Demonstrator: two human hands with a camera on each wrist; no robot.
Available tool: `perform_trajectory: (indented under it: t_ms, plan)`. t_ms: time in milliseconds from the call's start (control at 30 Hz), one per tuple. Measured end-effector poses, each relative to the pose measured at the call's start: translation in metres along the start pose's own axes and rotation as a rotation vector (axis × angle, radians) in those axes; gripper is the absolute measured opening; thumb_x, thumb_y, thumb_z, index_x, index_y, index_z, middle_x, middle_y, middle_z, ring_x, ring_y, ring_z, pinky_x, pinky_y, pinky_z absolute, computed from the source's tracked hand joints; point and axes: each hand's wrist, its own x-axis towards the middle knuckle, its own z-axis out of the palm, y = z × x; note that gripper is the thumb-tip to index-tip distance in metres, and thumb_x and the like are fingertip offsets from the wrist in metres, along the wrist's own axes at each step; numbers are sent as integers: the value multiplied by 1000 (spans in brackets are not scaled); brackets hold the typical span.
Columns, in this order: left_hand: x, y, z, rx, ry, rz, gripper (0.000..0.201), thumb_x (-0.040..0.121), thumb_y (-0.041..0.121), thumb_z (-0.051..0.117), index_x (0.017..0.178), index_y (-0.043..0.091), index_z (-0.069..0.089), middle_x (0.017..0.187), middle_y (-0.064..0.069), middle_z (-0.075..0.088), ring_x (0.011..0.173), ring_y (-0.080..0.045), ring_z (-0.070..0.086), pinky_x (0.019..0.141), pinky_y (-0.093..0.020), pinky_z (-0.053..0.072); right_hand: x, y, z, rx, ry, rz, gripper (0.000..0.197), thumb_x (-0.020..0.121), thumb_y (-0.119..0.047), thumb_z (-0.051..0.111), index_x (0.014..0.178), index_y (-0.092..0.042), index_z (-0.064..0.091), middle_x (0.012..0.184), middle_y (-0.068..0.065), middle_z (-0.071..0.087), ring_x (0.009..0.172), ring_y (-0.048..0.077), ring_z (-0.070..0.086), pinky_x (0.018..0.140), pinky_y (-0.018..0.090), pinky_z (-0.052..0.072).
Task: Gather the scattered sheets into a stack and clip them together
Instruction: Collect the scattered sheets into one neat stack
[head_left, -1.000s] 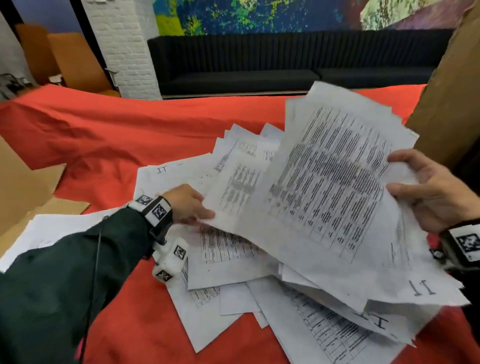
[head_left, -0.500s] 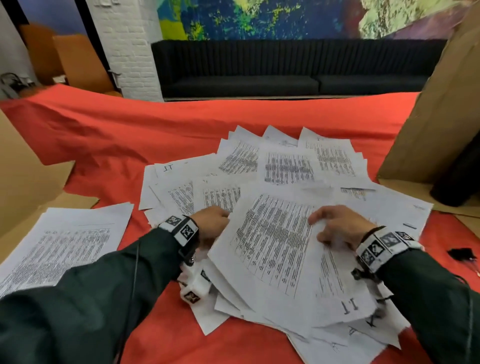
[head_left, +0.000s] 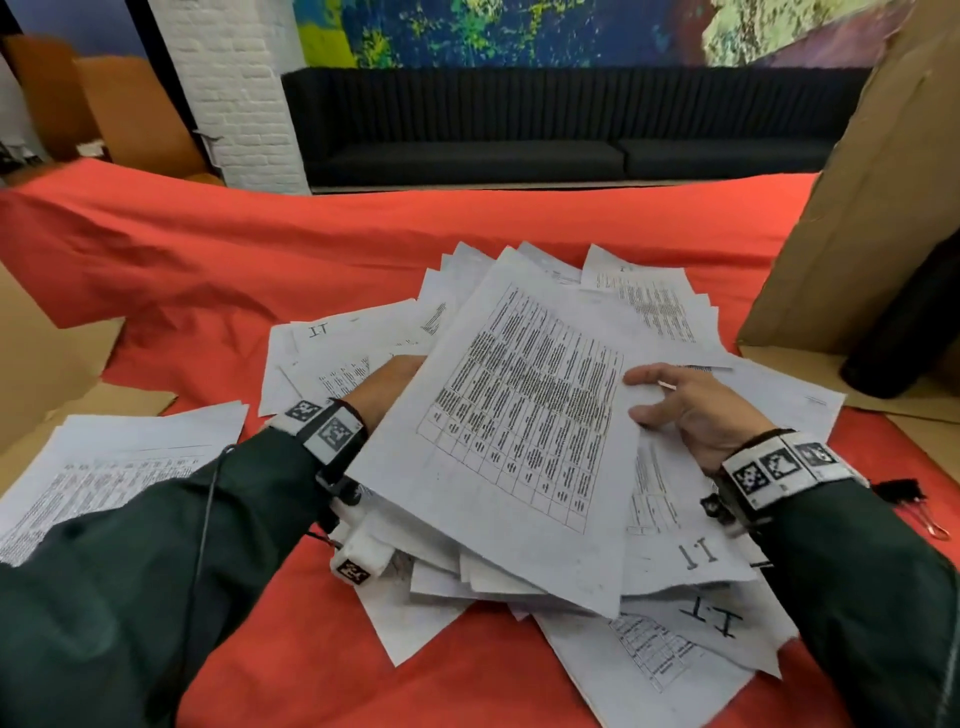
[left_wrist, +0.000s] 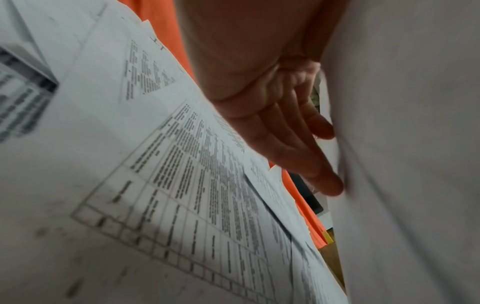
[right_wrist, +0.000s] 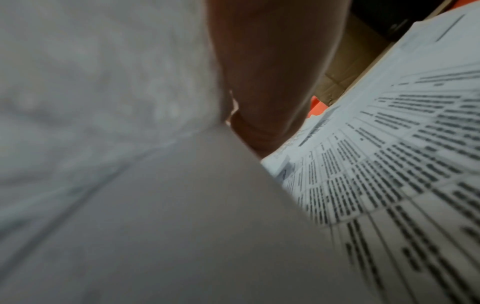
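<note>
Left hand (head_left: 387, 387), fingers (left_wrist: 285, 152) straight and together, props a thin table-printed sheet (head_left: 519, 441) from beneath; right hand (head_left: 696, 410), fingers loosely apart, touches its edge.

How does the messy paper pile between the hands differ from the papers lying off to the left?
The middle pile is fanned at many angles; the left stack lies fairly squared. The left hand and right hand touch the middle pile; neither hand touches the left stack. Both are white sheets printed with tables.
</note>
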Motion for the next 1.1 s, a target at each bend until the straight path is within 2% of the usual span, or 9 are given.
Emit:
perform_trajectory:
  t_ms: [167,233,367,467,567,700,900,967,1100]
  plan:
    - [-15,-2,13,-396,-47,-193,56,100,69,23,121,31,59,105,7,59,89,-11,60,84,-23,46,2,15,38,-349,63,-25,40,77,19,69,102,-11,70,110,15,68,80,25,65,78,37,56]
    - [-14,-14,18,-457,-154,-214,62,87,76,53,122,27,67,105,3,72,94,-22,71,86,-35,56,-1,18,50,-553,60,-28,40,80,10,74,110,-15,66,113,6,61,84,14,58,69,28,45]
    - [-7,-35,22,51,-198,-124,36,77,41,86,99,16,74,99,-2,80,93,-25,77,95,-46,58,-3,20,56,-591,31,-21,58,86,-6,78,133,-19,45,107,-2,54,92,16,53,77,30,45]
    - [-16,-28,19,-69,-76,40,26,84,27,82,105,13,74,97,-1,80,88,-19,78,91,-45,61,4,18,48,-465,132,-61,92,79,-14,86,148,-19,25,132,5,46,120,26,51,111,47,41]
    - [-23,-15,3,-224,56,197,25,87,22,80,109,13,74,95,1,80,84,-10,76,87,-38,62,4,6,39,-137,162,-110,123,49,-43,100,147,-11,34,137,8,59,123,30,61,109,53,46]
    - [-31,23,-14,-210,139,397,22,86,28,79,106,23,72,100,1,78,90,-12,73,88,-36,60,-8,-31,56,140,84,-412,44,89,-7,71,131,-2,60,123,15,72,115,33,68,98,45,55]
    - [-49,84,-27,-308,445,642,30,90,13,77,118,7,66,100,13,73,91,5,71,88,-22,59,-43,-105,81,-94,260,-960,21,91,-16,63,111,-18,56,117,13,68,108,30,68,96,54,55]
    - [-54,89,-27,-468,537,672,22,89,5,76,108,9,66,92,16,70,82,12,69,79,-9,53,-52,-113,81,-98,201,-979,24,93,-15,61,113,-20,49,119,9,64,110,24,65,99,50,54]
    - [-53,62,-11,-616,519,560,35,79,13,86,110,8,70,98,5,78,94,-8,75,86,-24,58,-50,-84,83,-66,103,-797,45,81,-25,72,120,-20,49,124,7,67,113,22,67,102,47,54]
